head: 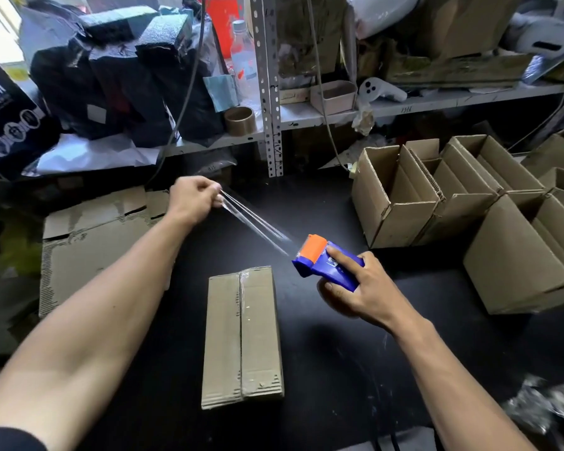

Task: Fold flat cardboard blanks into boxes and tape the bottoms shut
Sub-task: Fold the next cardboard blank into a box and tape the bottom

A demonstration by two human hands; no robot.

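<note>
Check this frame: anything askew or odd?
Yes: the tape between the left hand and the dispenser in the right hand looks bunched into narrow strands, not flat. The box seam looks aligned.

I see a blue tape dispenser (329, 266) with an orange cap, clear glossy tape (254, 222), plain brown cardboard on the box (243, 336), and a black table (339, 369) with pale scuffs

White capitals reading "MASK" stand on the black printed box (9, 118) left of the metal shelf upright (267, 92) (the word is cut off by the frame edge, so it may be longer). Smaller lines beneath it are too blurred to read, and so is the white label on the blue tape dispenser (329, 266), below and right of the upright.
</note>
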